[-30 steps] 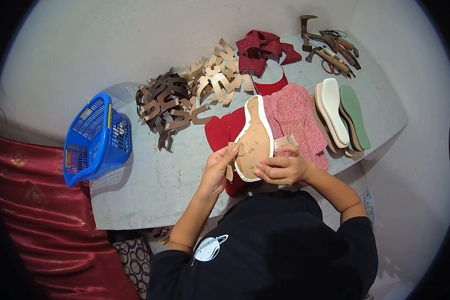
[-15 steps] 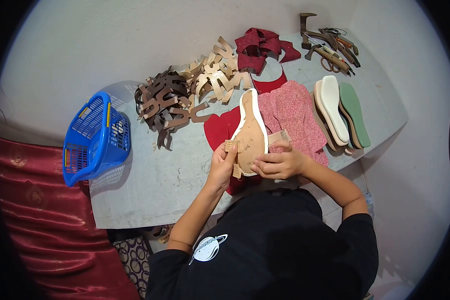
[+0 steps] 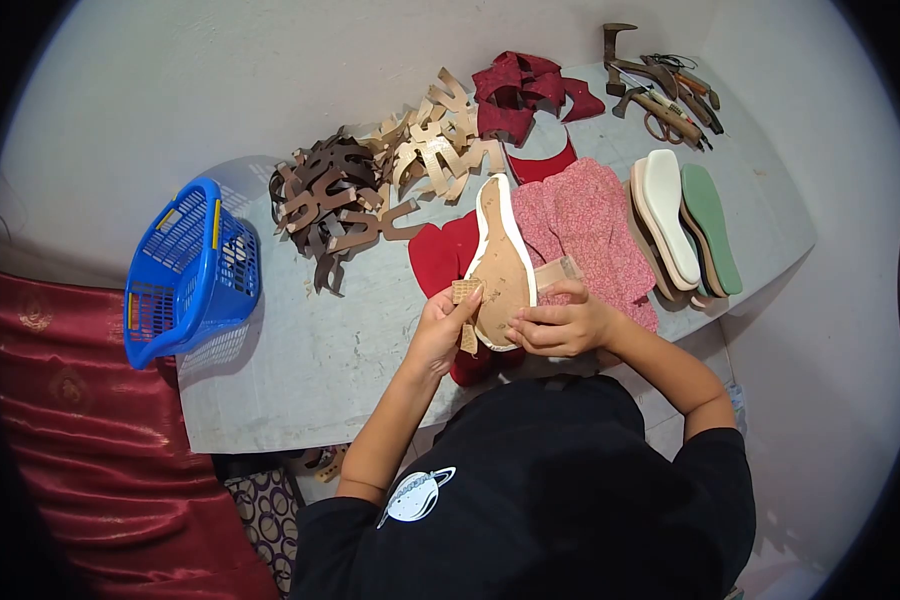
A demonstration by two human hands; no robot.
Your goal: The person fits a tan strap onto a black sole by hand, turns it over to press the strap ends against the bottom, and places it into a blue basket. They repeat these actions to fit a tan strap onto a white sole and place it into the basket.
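Observation:
Between my hands is a shoe insole (image 3: 505, 265), tan in the middle with a white wrapped edge, its narrow end pointing away from me. My left hand (image 3: 436, 332) grips the left edge, thumb pressing a tan textured strap (image 3: 465, 291) there. Another bit of the strap hangs below that thumb. On the right side, my right hand (image 3: 560, 325) is closed on the insole's edge, fingertips on its tan face. A pale strap end (image 3: 558, 272) sticks out above the right fingers. Red pieces (image 3: 440, 258) lie partly under the insole.
Brown straps (image 3: 325, 195) and beige straps (image 3: 435, 150) lie piled at the back, with dark red pieces (image 3: 520, 90) beside them. Pink cloth (image 3: 590, 225), white soles (image 3: 668, 215), green soles (image 3: 710, 230) and hammers (image 3: 670, 115) sit rightward. A blue basket (image 3: 185, 290) stands left.
The left thumb and the strap under it have shifted very slightly at the insole's left edge. Both hands keep their hold; the rest of the table looks the same.

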